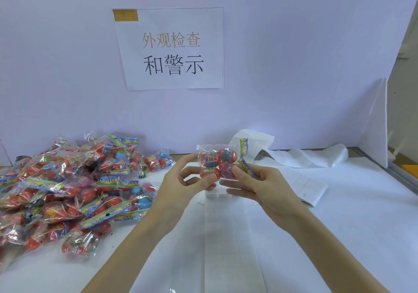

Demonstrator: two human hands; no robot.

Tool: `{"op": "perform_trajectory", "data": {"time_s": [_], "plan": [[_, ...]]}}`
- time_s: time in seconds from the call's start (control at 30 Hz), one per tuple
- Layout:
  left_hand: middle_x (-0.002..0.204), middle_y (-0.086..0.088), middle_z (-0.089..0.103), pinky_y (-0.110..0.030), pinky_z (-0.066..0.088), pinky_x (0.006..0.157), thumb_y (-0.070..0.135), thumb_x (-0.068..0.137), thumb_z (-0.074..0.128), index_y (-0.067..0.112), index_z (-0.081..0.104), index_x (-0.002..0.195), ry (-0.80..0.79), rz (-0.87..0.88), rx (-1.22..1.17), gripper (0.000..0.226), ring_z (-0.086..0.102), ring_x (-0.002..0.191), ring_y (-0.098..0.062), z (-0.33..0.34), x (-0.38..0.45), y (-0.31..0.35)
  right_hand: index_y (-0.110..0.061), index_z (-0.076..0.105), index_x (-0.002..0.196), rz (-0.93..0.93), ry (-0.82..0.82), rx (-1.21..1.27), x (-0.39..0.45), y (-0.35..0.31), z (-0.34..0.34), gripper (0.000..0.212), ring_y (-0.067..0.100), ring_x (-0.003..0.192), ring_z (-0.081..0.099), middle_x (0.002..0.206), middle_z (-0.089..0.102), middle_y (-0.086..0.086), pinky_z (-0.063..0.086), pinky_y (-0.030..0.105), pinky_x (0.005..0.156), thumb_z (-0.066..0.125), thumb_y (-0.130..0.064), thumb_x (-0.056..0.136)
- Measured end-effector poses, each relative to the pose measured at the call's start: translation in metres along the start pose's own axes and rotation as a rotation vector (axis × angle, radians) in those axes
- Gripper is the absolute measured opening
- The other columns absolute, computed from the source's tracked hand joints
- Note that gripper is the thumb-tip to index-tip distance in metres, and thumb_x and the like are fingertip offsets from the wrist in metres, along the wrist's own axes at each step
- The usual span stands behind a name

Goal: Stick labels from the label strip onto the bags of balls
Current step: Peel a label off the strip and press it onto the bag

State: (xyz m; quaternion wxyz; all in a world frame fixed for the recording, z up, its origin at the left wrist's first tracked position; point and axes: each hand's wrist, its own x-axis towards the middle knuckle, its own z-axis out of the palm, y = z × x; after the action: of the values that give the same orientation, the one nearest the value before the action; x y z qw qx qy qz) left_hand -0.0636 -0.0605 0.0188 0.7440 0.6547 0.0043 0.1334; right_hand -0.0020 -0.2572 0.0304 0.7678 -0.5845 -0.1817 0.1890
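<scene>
A clear bag of red balls [218, 162] with a colourful header is held up above the table between both hands. My left hand [181, 186] pinches its left and lower edge, thumb and fingers curled on the plastic. My right hand [260, 186] grips its right side by the header, thumb on the front of the bag. Under the hands a white label strip [226, 236] runs down the table toward me. A large heap of bags of balls [67, 191] covers the left of the table.
A white backing strip [305, 157] trails to the back right, and a printed sheet [309, 188] lies right of my hands. A paper sign [172, 48] hangs on the white wall behind. A white panel [375, 123] stands at the table's right edge.
</scene>
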Motion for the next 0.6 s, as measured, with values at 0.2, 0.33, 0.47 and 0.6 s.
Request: {"op": "perform_trajectory", "data": {"time_s": [0.2,0.33,0.47,0.6], "plan": [[0.1,-0.007,0.073,-0.037,0.061,0.077,0.044,0.066,0.096,0.026,0.071,0.115,-0.038,-0.021,-0.05,0.057,0.074,0.086,-0.03,-0.005,0.0,0.003,-0.008,0.082,0.104,-0.006,-0.079,-0.044,0.001,-0.004,-0.007,0.023,0.026,0.098,0.076,0.108,0.079,0.013,0.06,0.026,0.083,0.071,-0.027,0.098],[0.104,-0.011,0.075,-0.03,0.059,0.072,0.046,0.09,0.076,0.01,0.07,0.117,0.007,-0.04,-0.038,0.045,0.072,0.087,-0.024,-0.002,-0.001,0.007,-0.014,0.078,0.101,-0.022,-0.14,-0.291,0.001,-0.005,-0.01,0.025,0.019,0.08,0.062,0.09,0.071,0.005,0.052,0.028,0.071,0.065,-0.034,0.094],[0.097,-0.016,0.077,-0.031,0.06,0.071,0.027,0.089,0.075,0.009,0.08,0.094,0.006,-0.053,0.065,0.02,0.067,0.081,-0.025,0.004,-0.003,0.001,-0.01,0.076,0.096,-0.056,-0.091,-0.426,0.0,0.002,-0.004,0.036,0.016,0.069,0.057,0.08,0.07,0.003,0.046,0.029,0.064,0.056,-0.04,0.098],[0.088,-0.011,0.075,-0.026,0.057,0.067,0.017,0.09,0.074,0.011,0.073,0.076,0.03,-0.033,0.0,0.015,0.066,0.076,-0.018,0.008,-0.004,0.001,-0.018,0.083,0.093,-0.12,0.038,-0.539,0.002,0.003,-0.005,0.043,0.013,0.064,0.061,0.082,0.077,0.011,0.051,0.03,0.062,0.048,-0.037,0.11]]}}
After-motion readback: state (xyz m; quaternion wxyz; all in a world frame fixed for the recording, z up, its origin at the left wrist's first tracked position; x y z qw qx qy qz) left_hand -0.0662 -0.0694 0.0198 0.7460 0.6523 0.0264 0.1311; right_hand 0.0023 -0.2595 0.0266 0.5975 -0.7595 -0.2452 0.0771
